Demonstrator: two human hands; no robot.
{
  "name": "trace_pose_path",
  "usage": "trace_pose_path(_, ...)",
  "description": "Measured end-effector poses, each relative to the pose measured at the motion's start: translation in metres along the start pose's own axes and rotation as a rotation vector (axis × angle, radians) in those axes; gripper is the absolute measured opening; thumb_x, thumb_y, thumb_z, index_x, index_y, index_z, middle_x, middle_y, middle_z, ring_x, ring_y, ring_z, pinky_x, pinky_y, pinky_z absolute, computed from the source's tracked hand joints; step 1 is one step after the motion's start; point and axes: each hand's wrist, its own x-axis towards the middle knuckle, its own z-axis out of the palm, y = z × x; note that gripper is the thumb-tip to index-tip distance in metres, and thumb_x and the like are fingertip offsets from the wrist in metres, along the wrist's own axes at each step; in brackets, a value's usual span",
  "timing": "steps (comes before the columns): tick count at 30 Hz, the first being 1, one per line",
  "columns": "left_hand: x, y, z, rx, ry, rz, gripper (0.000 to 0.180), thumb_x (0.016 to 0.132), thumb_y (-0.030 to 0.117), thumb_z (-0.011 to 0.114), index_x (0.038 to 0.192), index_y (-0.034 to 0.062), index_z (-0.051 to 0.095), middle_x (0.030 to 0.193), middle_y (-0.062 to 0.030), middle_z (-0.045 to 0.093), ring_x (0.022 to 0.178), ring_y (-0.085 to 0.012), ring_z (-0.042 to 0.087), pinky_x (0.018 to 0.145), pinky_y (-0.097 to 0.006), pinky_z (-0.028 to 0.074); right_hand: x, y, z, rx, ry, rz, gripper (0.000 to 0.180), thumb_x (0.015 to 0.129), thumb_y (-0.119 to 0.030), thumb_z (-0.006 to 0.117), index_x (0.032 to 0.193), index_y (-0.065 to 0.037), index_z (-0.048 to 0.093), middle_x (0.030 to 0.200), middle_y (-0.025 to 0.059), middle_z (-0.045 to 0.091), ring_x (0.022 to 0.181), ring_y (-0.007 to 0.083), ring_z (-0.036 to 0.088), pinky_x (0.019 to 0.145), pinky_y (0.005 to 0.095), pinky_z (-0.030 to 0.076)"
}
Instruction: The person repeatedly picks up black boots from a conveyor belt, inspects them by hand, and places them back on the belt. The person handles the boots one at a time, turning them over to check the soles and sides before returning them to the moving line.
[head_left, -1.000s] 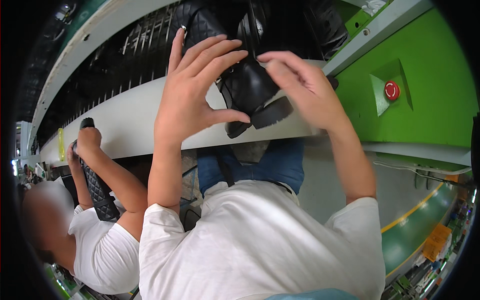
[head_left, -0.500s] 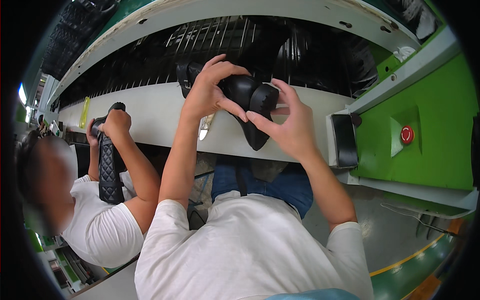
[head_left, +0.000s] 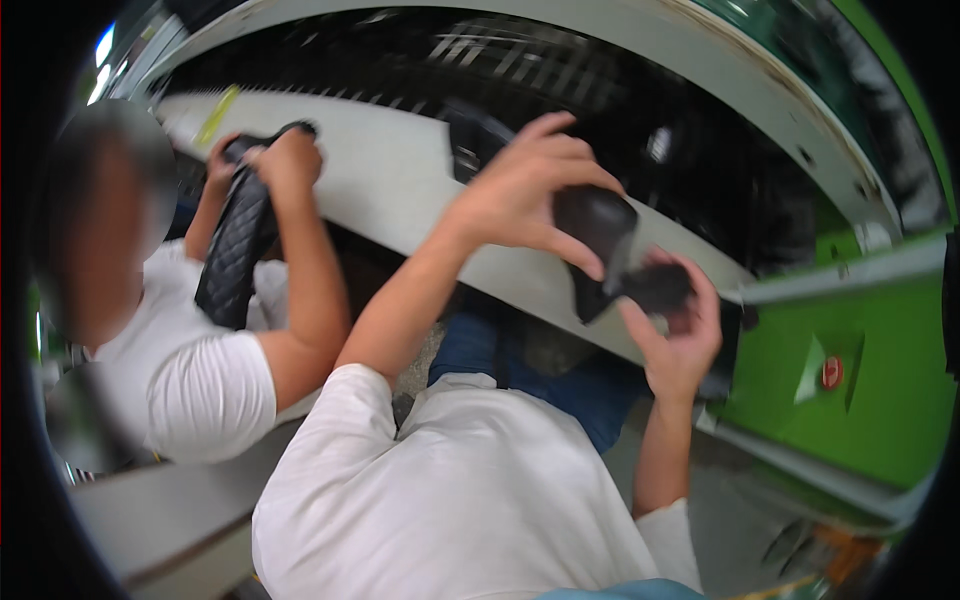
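1. Taking the view's middle as the clock's centre, the black boot (head_left: 597, 215) sits at two o'clock, by the pale surface (head_left: 390, 190); whether they touch, I cannot tell.
2. The left hand (head_left: 530, 190), at one o'clock, is clamped on the boot's rounded part, thumb nearest the person, fingers across the far side.
3. The right hand (head_left: 685, 335), at three o'clock, curls round what looks like the heel (head_left: 660, 290); blur hides how hard it presses.
4. To handle this well, I'd have the left hand steady the boot while the right guides the heel, with spread fingers to avoid denting it.
5. A co-worker (head_left: 205, 385) at nine o'clock grips a quilted boot (head_left: 235, 250), so I'd keep the left elbow tucked in.
6. I'd also mind the red button (head_left: 832, 373) at four o'clock, on the green panel (head_left: 770, 400).
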Motion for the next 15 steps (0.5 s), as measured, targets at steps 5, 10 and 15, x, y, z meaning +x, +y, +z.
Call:
trace_pose_path(5,-0.018,-0.005,0.007,-0.054,0.025,-0.15,0.092,0.049,0.066,0.107,0.113,0.0055,0.079,0.097,-0.0124,0.077,0.092,-0.0357,0.076,0.085,-0.042,0.059,0.005,0.012,0.009,0.141,0.083,-0.049,0.074,0.088,0.008,0.086,0.155,0.007,0.054,0.15,0.0267,0.069,0.14,0.0349,0.069,0.122,0.0487,0.053)
trace_pose_path(10,-0.01,0.005,-0.043,0.07,0.209,-0.115,0.091,0.045,0.067,0.109,0.104,0.0043,0.078,0.075,-0.011,0.074,0.068,-0.0323,0.076,0.061,-0.037,0.058,0.033,-0.029,0.01,0.131,0.023,-0.205,0.064,0.093,0.007,0.07,0.155,0.007,0.055,0.147,0.0261,0.07,0.139,0.0364,0.069,0.121,0.0481,0.054)
trace_pose_path(15,-0.013,0.0,-0.087,0.136,0.515,-0.103,0.085,0.046,0.064,0.11,0.103,0.0083,0.08,0.076,-0.0086,0.076,0.068,-0.0284,0.076,0.065,-0.033,0.059,-0.01,-0.012,-0.042,0.182,0.141,-0.23,0.068,0.109,-0.027,0.079,0.156,0.014,0.05,0.161,0.0266,0.059,0.152,0.0362,0.059,0.125,0.045,0.056)
